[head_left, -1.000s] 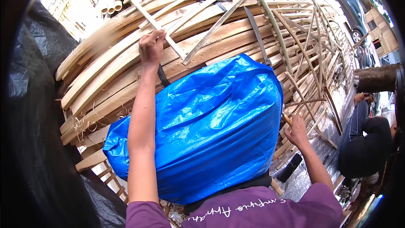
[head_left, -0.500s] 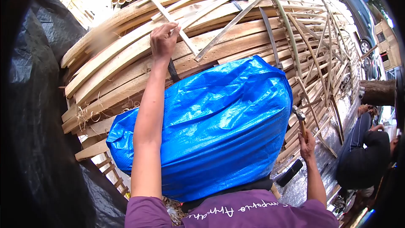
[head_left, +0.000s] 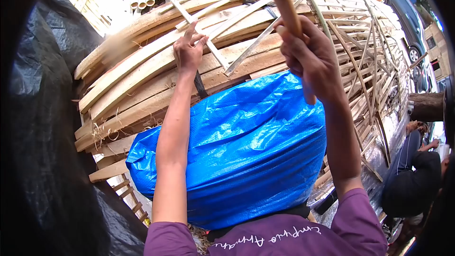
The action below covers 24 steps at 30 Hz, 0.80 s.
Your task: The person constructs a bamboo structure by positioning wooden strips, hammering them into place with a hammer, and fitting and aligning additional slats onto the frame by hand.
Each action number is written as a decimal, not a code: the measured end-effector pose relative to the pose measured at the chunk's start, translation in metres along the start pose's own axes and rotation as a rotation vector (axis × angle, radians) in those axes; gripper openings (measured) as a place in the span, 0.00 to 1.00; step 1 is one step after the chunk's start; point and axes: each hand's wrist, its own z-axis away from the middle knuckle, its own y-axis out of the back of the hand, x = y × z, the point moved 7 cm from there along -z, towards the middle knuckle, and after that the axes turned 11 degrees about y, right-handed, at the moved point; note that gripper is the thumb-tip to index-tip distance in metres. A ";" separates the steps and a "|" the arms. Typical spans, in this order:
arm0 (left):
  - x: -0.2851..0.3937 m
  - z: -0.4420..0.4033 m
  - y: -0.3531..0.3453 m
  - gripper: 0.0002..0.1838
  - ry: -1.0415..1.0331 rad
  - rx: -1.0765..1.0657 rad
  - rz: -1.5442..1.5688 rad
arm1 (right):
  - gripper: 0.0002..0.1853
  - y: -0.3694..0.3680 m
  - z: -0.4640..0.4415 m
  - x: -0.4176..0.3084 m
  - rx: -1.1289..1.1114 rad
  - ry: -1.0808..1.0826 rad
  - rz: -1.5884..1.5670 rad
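Wrapped round the wooden handle of a hammer (head_left: 284,4), my right hand (head_left: 310,57) is raised over the boards; the hammer's head is mostly cut off by the top edge. My left hand (head_left: 188,50) is at a thin pale strip (head_left: 215,53), its fingers bent near the strip; whether it pinches anything small is hard to see. That strip meets another slanting strip (head_left: 251,50) in a V over the stacked wooden boards (head_left: 137,76). A blue tarp (head_left: 246,147) covers my lap, below both hands.
Bamboo lattice (head_left: 365,61) spreads over the right side. A black sheet (head_left: 42,114) hangs at the left. A person in dark clothes (head_left: 407,180) crouches at the lower right, near a tree trunk (head_left: 426,106). A parked car (head_left: 405,19) stands behind.
My right hand has taken up the hammer from the right side and raised it across the boards. My left hand stays by the strip, its fingers a little more spread.
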 end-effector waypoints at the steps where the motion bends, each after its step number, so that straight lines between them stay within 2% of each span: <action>1: -0.002 0.000 0.000 0.30 0.053 -0.010 0.076 | 0.09 -0.009 -0.013 0.016 -0.027 0.004 0.141; 2: -0.013 0.001 -0.005 0.37 0.101 -0.048 -0.022 | 0.12 -0.026 -0.028 0.053 -0.082 0.040 0.394; 5: -0.009 0.001 -0.004 0.38 0.072 -0.019 -0.005 | 0.14 -0.041 -0.028 0.099 -0.151 -0.070 0.632; 7: -0.010 0.003 -0.001 0.38 0.115 -0.042 -0.048 | 0.15 -0.043 -0.023 0.110 -0.158 -0.060 0.624; 9: -0.012 0.002 -0.003 0.38 0.178 -0.079 0.045 | 0.15 -0.043 -0.019 0.121 -0.172 -0.109 0.636; 11: -0.011 0.001 -0.003 0.38 0.120 -0.049 0.018 | 0.15 -0.039 -0.019 0.128 -0.177 -0.148 0.654; 17: -0.008 0.002 -0.001 0.36 0.180 -0.076 0.038 | 0.15 -0.038 -0.015 0.134 -0.126 -0.136 0.670; 24: -0.004 0.003 -0.001 0.36 0.185 -0.114 0.062 | 0.14 -0.050 -0.014 0.138 -0.189 -0.124 0.718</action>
